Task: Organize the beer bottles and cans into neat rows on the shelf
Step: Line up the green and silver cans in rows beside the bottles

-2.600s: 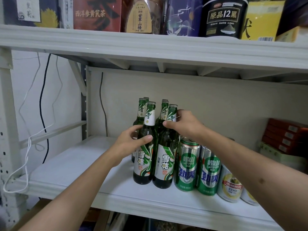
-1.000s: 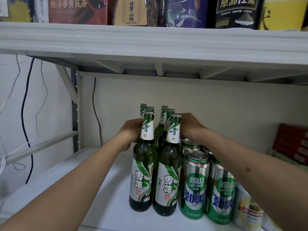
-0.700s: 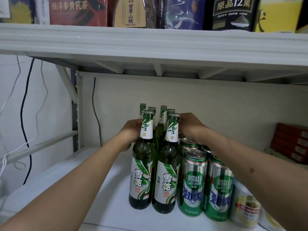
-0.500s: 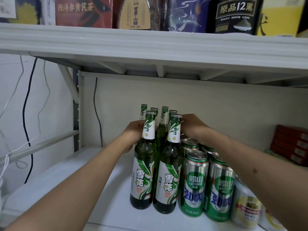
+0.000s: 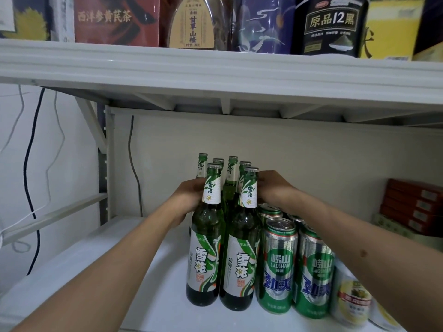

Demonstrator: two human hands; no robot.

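Nothing shifted since 0.5 s ago | left hand [image 5: 189, 196], right hand [image 5: 272, 185] flank rear green glass beer bottles [image 5: 231, 178]; grip unclear | white shelf [image 5: 96, 271]

Upper shelf [image 5: 215, 65]: white, spanning the top of the frame, ribbed underneath.
Lower shelf [image 5: 84, 271]: white board, bare at lower left.
Back panel [image 5: 311, 164]: pale beige, plain, filling the middle.
Upright post [image 5: 105, 164]: white perforated metal, left of centre, with a diagonal brace above.
Wall [image 5: 72, 164]: white, at far left.
Cables [image 5: 31, 152]: one black, some white, hanging down the left wall; another dark one on the back panel.
Light: soft, even, dimmer under the upper shelf.
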